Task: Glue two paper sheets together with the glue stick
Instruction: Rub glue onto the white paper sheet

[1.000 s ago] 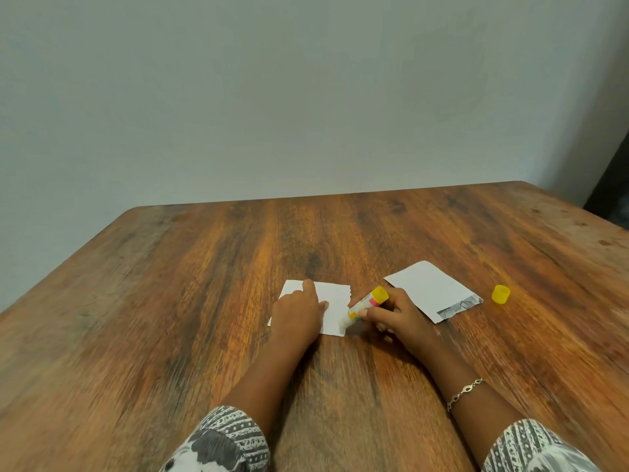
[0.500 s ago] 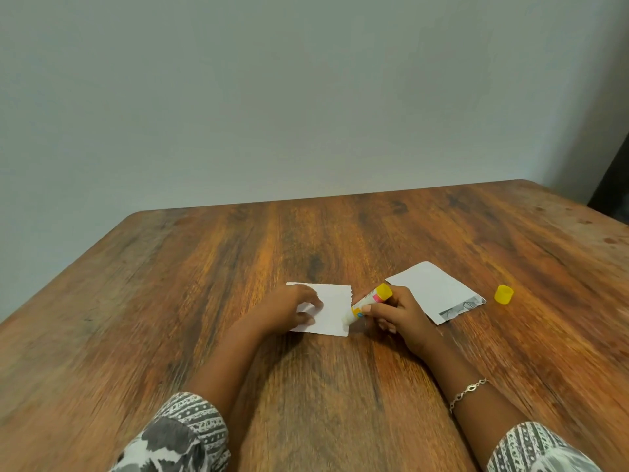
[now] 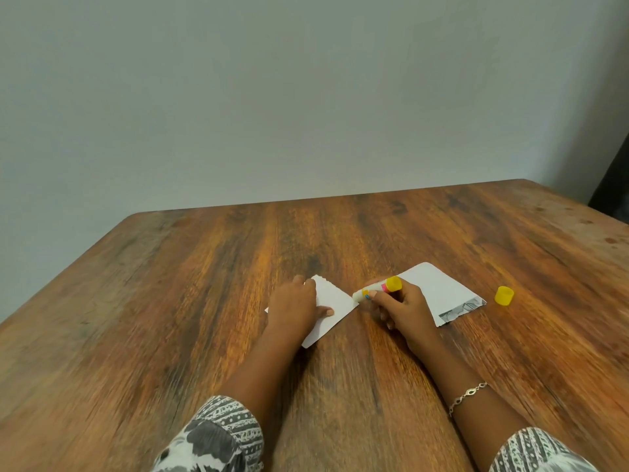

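A small white paper sheet [image 3: 332,310] lies on the wooden table [image 3: 170,301], turned corner-on like a diamond. My left hand [image 3: 294,310] lies flat on its left part and pins it down. My right hand [image 3: 403,310] grips a glue stick [image 3: 376,289] with a white body and yellow end; its tip touches the sheet's right corner. A second white sheet [image 3: 439,291] with a grey printed strip at its near edge lies just right of my right hand, partly hidden by it.
The glue stick's yellow cap [image 3: 504,296] stands on the table to the right of the second sheet. A grey wall rises behind the table's far edge. A dark object [image 3: 612,185] shows at the far right.
The sheet under my left hand has turned from square-on to corner-on. My left hand went from fingers curled to lying flat on it. The glue stick stays at the sheet's right side.
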`<state>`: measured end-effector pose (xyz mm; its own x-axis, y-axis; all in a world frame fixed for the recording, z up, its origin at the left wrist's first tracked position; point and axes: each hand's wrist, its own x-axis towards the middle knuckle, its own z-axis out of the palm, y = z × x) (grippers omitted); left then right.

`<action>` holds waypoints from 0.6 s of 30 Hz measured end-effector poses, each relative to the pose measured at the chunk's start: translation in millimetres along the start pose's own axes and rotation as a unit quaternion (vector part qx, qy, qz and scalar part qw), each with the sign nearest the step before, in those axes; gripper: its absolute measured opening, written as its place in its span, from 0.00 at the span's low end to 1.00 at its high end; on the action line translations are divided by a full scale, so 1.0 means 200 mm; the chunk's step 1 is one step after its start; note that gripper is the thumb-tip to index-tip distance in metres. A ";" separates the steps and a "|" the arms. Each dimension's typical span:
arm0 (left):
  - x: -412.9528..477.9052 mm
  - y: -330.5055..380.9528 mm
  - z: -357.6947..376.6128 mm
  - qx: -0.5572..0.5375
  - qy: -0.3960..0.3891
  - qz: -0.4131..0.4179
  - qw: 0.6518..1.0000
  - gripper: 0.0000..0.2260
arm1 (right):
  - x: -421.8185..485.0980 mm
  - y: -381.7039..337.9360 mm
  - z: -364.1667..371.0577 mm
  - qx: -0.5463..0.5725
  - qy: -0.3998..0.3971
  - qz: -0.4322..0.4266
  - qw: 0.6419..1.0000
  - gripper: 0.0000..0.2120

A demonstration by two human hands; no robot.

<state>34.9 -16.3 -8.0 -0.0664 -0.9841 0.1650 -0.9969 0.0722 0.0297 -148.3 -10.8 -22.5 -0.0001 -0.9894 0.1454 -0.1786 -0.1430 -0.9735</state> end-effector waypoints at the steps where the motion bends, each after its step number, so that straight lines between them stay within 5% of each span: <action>1: 0.00 0.01 0.00 0.000 0.003 -0.004 1.000 0.23 | 0.00 0.00 0.00 -0.007 0.009 0.000 1.000 0.05; 10: 0.00 -0.04 -0.02 -0.015 -0.008 0.011 1.000 0.10 | 0.00 0.00 0.00 -0.042 -0.029 -0.018 0.999 0.06; 18: 0.00 -0.06 -0.02 -0.050 -0.006 0.006 0.999 0.10 | -0.01 0.00 0.01 -0.075 -0.040 -0.027 0.996 0.06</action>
<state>46.9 -17.5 -4.7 -0.0802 -0.9847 0.1547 -0.9868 0.1003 0.1268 -147.2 -8.9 -23.1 0.0902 -0.9802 0.1761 -0.3214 -0.1960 -0.9264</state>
